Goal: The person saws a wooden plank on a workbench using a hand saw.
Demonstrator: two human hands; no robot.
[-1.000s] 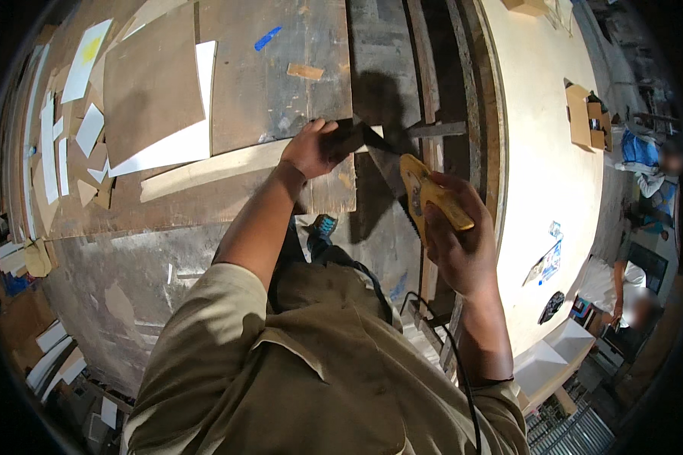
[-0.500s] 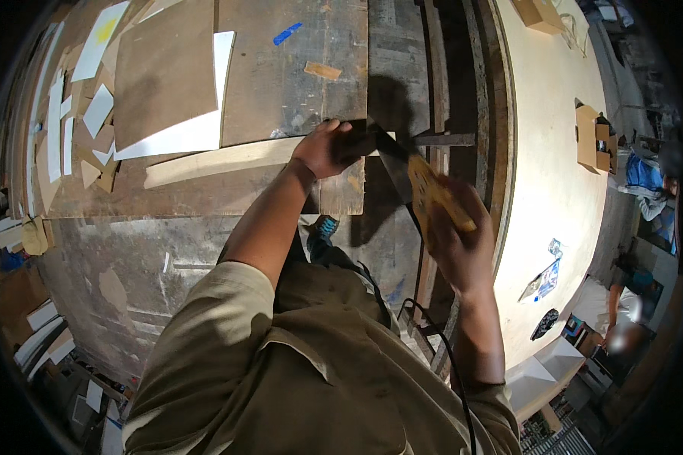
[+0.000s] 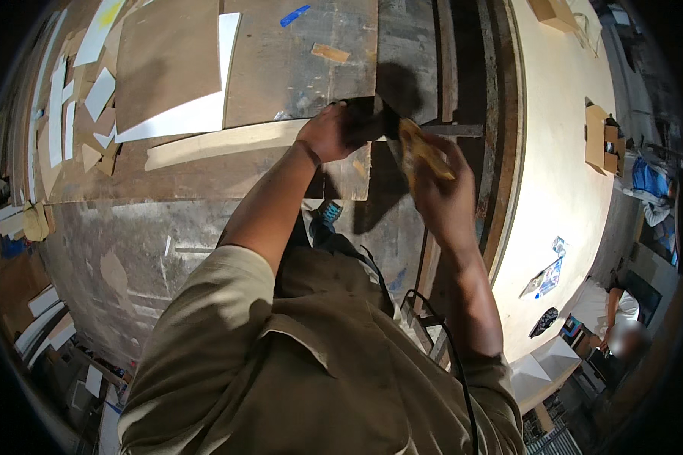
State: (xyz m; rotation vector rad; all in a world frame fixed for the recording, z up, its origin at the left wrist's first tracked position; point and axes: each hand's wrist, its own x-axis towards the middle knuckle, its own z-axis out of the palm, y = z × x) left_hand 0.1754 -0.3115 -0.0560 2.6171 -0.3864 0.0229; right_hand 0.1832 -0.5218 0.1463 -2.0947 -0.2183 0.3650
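A long pale wooden strip (image 3: 220, 144) lies across the brown workbench (image 3: 273, 178), its right end at the bench's edge. My left hand (image 3: 328, 135) is closed over the strip near that end, pressing it to the bench; its fingertips are in deep shadow. My right hand (image 3: 444, 189) grips the worn yellow-brown wooden handle of a handsaw (image 3: 423, 152). The saw stands just right of my left hand, beyond the bench edge. Its dark blade is steeply foreshortened and partly hidden, so the exact contact with the strip cannot be made out.
A brown board (image 3: 167, 64) lies over a white sheet (image 3: 231, 61) on the bench, with white and brown offcuts (image 3: 99, 95) at left. Right of the gap stands a pale panel (image 3: 554, 152) bearing an open cardboard box (image 3: 596, 140). A person (image 3: 618, 311) is at far right.
My right hand has pushed the saw forward and slightly left, toward the strip's end. My left hand keeps its hold on the strip. The whole view has shifted a little.
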